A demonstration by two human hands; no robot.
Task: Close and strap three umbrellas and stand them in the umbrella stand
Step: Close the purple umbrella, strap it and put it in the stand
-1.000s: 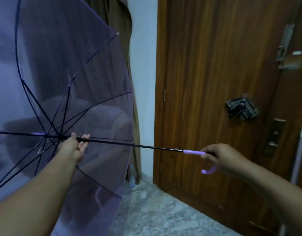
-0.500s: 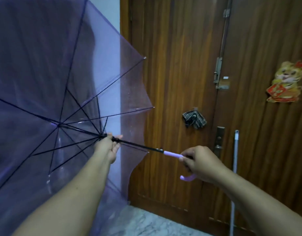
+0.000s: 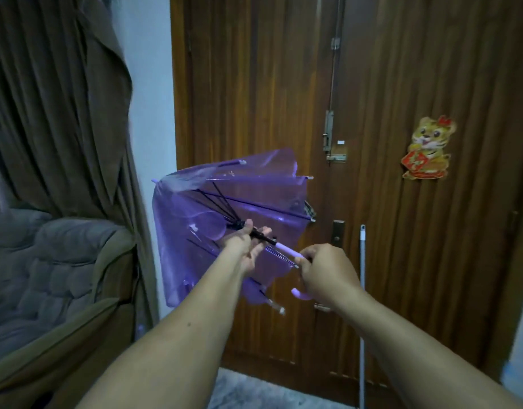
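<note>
A see-through purple umbrella is half folded in front of the wooden door, its ribs drawn in and its canopy bunched and sagging. My left hand grips the black runner on the shaft, close to the handle. My right hand is closed around the lilac hooked handle, whose curved end sticks out below the fist. The two hands are about a hand's width apart. No umbrella stand and no other umbrella is in view.
A dark wooden door with a bolt, a lock plate and a tiger sticker fills the right side. A pale pole leans against it. Left are a brown curtain and a grey cushioned sofa. Marble floor shows below.
The canopy has collapsed from wide open to half folded. My left hand has slid the runner down the shaft toward the handle. The view has swung right and back from the umbrella.
</note>
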